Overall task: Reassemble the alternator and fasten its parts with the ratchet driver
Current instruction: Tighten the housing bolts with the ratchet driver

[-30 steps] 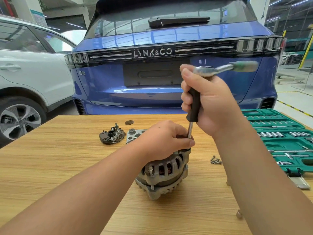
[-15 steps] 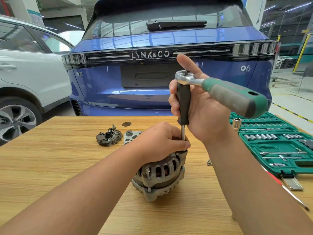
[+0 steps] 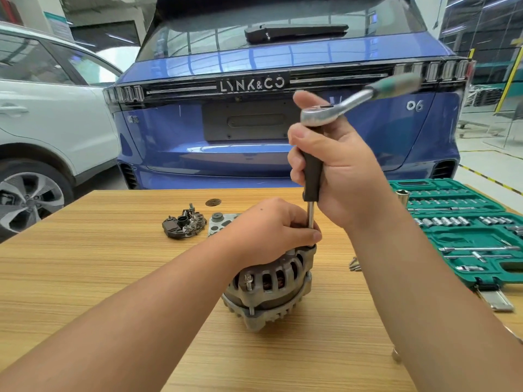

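1. Head view — the alternator stands on the table, front centre; the left hand presses on top, fingers curled round the driver's shaft, likely to steady both.
2. The right hand is raised upright, fingers clamped on the driver grip; the ratchet handle is blurred.
3. Loose parts lie behind.

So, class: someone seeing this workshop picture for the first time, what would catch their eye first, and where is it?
Centre stage, the ribbed grey metal alternator stands on the wooden table, with the left hand gripping its top. Above it, the right hand holds the black-shafted ratchet driver upright, its green handle blurred. Behind looms a blue car; a green socket set case lies open at right.
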The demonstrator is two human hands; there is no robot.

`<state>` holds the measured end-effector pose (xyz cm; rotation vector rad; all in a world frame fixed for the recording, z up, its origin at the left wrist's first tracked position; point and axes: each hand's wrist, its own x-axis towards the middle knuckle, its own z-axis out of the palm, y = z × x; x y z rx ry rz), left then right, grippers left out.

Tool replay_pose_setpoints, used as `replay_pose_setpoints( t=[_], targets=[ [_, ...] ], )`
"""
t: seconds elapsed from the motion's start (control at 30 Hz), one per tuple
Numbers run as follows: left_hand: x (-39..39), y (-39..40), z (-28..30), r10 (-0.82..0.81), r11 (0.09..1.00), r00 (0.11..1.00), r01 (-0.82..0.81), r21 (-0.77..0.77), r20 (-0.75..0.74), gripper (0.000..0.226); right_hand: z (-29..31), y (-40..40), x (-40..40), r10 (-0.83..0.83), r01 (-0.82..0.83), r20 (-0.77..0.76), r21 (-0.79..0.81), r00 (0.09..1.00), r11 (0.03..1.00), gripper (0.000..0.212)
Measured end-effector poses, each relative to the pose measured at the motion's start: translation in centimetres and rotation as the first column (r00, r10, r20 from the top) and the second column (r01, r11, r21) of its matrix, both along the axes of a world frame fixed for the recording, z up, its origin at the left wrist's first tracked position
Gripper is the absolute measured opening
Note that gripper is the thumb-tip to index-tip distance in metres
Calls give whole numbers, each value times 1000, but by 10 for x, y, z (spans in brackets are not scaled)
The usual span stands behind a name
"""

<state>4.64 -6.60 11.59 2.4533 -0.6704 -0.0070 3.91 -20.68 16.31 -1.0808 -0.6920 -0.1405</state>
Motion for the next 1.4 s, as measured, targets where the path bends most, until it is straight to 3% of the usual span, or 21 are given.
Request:
replay_pose_setpoints(
  t=[0.13,0.33,0.63,0.7,0.8,0.87,0.97,1.03,1.13,1.2,1.27,1.4],
  targets=[
    [-2,0,1,-7,1000,1000,7,-4,0,15,-6,7,2,-178,189,245,-22,953,982,42],
    [-6,-1,3,-4,1000,1000,4,-25,-29,16,-9,3,3,80,-90,142,68,987,994,44],
    [-3,0,1,4,1000,1000,-4,-24,-3,13,-2,2,2,76,-76,-4,46,997,996,39],
    [-3,0,1,2,1000,1000,-2,-19,0,13,-1,4,-1,-19,19,-19,36,1000,999,32],
    [-3,-2,2,-16,1000,1000,16,6,2,16,0,10,-6,-312,312,6,-21,950,950,12],
    [-3,-2,2,-27,999,1000,27,24,9,18,2,7,-3,-382,382,-76,-13,921,924,15],
    [-1,-2,2,-33,999,999,33,22,2,23,6,-4,-1,-178,177,-132,-17,975,984,8],
    [0,-2,2,-23,1000,1000,23,10,2,23,3,-4,0,-77,78,-84,14,994,997,24],
    [-1,-1,1,-13,1000,1000,13,-7,-3,17,-4,6,0,-210,218,184,-24,960,976,41],
    [-2,0,1,-14,1000,1000,14,-20,-6,17,-8,10,1,-207,228,285,-41,936,973,46],
    [-2,0,1,-13,999,1000,13,-33,-8,15,-10,10,2,-138,157,286,-46,948,987,50],
    [-1,0,0,-7,999,1000,7,-38,-9,15,-10,6,4,67,-69,140,9,988,998,46]
  ],
)
